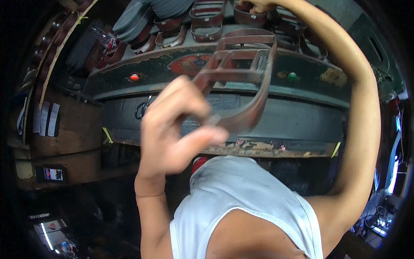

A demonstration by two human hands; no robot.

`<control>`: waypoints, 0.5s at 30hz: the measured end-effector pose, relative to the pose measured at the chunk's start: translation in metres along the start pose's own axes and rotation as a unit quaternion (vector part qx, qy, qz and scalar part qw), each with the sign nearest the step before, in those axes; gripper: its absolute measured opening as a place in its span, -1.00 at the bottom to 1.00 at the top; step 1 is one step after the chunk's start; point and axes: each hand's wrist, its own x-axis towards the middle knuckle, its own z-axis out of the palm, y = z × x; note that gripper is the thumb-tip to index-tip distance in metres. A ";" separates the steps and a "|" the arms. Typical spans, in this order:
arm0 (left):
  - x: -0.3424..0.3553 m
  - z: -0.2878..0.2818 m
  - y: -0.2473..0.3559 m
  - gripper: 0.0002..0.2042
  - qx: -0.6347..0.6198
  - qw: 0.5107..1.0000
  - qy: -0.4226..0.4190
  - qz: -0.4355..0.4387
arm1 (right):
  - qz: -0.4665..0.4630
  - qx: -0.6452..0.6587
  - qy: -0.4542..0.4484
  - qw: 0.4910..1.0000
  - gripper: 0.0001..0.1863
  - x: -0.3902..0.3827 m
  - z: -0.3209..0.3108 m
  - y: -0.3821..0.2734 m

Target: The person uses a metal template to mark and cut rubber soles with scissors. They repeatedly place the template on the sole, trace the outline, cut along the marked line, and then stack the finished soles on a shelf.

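Before the dark workbench (129, 82), the left hand (172, 129) pinches a brown strapped leather sandal upper (241, 73), its long axis rising up-right; the right hand (258, 5) grips another brown upper (250, 17).

Left hand (172, 129) is pinching a brown leather sandal upper (241, 73) up close to the camera, while the right hand (258, 5) is reaching among more uppers (207, 21) stacked on the tabletop (302, 73).

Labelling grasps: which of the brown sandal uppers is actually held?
The brown strap upper gripped in the left hand, raised before the bench; the others lie on it.
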 end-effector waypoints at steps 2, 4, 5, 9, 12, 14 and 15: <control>-0.038 -0.016 0.015 -0.62 -0.092 0.989 0.109 0.037 | 0.044 0.021 -0.005 0.999 -0.45 -0.006 0.001 -0.010; -0.055 -0.052 0.010 -0.52 -0.206 0.972 0.025 0.109 | 0.081 0.013 0.004 0.997 -0.47 -0.011 0.005 -0.019; -0.071 -0.055 0.010 -0.50 -0.200 0.975 0.073 0.068 | 0.078 0.002 0.020 0.997 -0.50 -0.012 0.007 -0.021; -0.142 -0.045 -0.003 -0.54 -0.042 0.987 0.115 -0.103 | 0.064 0.027 0.210 0.975 -0.60 -0.021 0.030 -0.026; -0.180 -0.021 -0.064 -0.73 0.033 0.996 -0.033 -0.078 | 0.059 0.108 0.468 0.875 -0.63 -0.049 0.073 -0.041; -0.207 -0.002 -0.112 -0.75 0.072 0.995 -0.041 -0.050 | 0.101 0.249 0.543 0.795 -0.80 -0.067 0.136 -0.091; -0.221 0.004 -0.135 -0.77 0.083 0.994 -0.051 -0.044 | 0.051 0.279 0.586 0.759 -0.87 -0.075 0.167 -0.122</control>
